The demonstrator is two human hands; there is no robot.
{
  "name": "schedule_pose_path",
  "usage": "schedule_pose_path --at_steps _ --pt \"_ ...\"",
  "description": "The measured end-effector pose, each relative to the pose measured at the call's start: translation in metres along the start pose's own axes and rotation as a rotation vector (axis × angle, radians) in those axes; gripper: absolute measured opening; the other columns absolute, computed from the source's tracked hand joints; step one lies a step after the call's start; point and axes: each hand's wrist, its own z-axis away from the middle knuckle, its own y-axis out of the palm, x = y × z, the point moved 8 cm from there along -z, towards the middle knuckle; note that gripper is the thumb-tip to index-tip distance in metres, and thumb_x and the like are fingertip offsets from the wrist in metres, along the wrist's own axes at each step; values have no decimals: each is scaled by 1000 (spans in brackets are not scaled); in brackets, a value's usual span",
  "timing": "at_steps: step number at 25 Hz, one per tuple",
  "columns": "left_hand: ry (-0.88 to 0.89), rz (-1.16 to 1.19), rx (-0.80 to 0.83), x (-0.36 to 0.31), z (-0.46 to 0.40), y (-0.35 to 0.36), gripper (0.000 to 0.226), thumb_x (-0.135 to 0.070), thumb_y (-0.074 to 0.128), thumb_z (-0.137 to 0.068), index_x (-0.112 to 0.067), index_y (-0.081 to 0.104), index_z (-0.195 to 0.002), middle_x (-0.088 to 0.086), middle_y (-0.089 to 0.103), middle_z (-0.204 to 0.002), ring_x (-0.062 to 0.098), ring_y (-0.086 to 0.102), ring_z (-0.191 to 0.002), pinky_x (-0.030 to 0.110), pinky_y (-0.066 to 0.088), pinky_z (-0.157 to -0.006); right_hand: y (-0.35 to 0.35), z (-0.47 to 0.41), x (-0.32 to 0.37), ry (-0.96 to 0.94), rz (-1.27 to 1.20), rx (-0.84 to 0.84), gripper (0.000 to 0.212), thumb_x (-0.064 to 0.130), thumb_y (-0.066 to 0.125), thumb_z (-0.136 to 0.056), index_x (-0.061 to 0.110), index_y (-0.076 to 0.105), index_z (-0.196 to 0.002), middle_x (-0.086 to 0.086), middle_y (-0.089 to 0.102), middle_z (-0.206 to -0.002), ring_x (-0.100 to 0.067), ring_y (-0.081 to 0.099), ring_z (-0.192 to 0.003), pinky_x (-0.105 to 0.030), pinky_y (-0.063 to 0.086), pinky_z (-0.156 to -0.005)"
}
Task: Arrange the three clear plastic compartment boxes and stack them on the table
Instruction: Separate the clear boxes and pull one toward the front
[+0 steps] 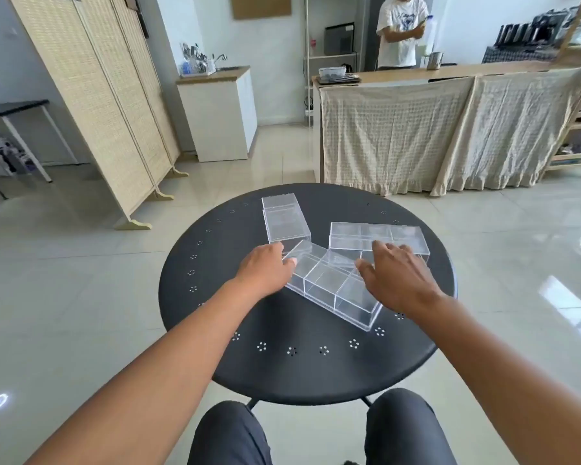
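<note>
On the round black table [235, 364] my left hand [265, 268] cups the near box [332, 290] at its far end, fingers curled; my right hand [394, 280] hovers spread. Slick walls, one-ended grip: it may swing into the right box [379, 238].

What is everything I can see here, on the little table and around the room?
compartment boxes: three, clear, spread unstacked on the table
table: one, round, black, in front of the person
folding screen: one, beige, left
cabinet with sink: one, white, back
counter: one, wooden, beige cloth draped over its front, right
bystander: one, white shirt, behind the counter
left hand: at the nearest box's left end
right hand: over its right side
knees: two, dark trousers, bottom
</note>
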Motion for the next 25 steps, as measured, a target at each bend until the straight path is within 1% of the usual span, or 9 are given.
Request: schedule_pose_path --at_steps 5,7,9,13,17,19,21,23,25 --pt "-138 209 62 19 -1 19 46 -48 49 -94 -11 64 -118 9 72 -117 34 63 -113 41 52 -94 42 21 -56 300 -117 222 54 53 46 -101 8 56 -73 -17 68 -93 -38 60 -87 -38 44 -74" --pt "-161 252 83 23 -1 24 44 -49 49 -91 -10 68 -100 7 75 -101 32 65 -100 37 51 -84 51 16 -63 360 -244 259 58 55 46 -101 10 52 -65 -12 63 -79 -37 61 -87 -37 44 -76" --pt "-227 335 110 31 1 29 38 -47 55 -83 -10 61 -77 1 72 -81 26 62 -81 33 49 -74 56 11 -67 403 -355 260 57 53 48 -100 10 53 -64 -10 61 -71 -36 65 -86 -35 46 -76" --pt "-418 687 113 46 15 39 21 -31 66 -84 -13 60 -93 9 53 -93 25 51 -83 34 48 -73 70 0 -65 460 -552 253 39 40 59 -93 8 55 -70 -9 60 -75 -32 62 -75 -36 53 -72" --pt "-441 784 -17 53 31 35 22 -28 66 -79 -14 54 -91 11 50 -92 26 48 -81 37 44 -75 79 -2 -58 572 -860 236 14 20 70 -83 10 60 -85 -10 47 -76 -26 47 -74 -48 59 -80" --pt "-464 852 -25 59 39 35 16 -21 66 -87 -10 56 -92 11 52 -87 26 49 -78 36 44 -76 81 3 -54 621 -1067 243 18 9 74 -82 6 66 -98 -11 53 -84 -24 51 -78 -39 53 -73" --pt "-467 917 -18 63 46 32 14 -20 67 -87 -9 59 -92 7 53 -84 24 50 -77 35 43 -76 78 6 -48 624 -1180 242 18 4 75 -80 5 68 -97 -12 60 -93 -22 55 -79 -35 49 -74" --pt "-416 947 -52 64 47 22 19 -26 66 -78 -12 61 -88 9 54 -88 26 50 -82 36 42 -77 68 3 -38 569 -1237 209 15 4 76 -76 12 68 -86 -11 62 -93 -20 56 -79 -36 48 -78" --pt "-341 923 -122 64 45 5 16 -27 62 -79 -13 67 -83 4 62 -89 25 55 -82 38 46 -80 59 -4 -32 494 -1254 174 25 6 79 -69 14 70 -91 -10 65 -92 -22 60 -85 -43 54 -87"
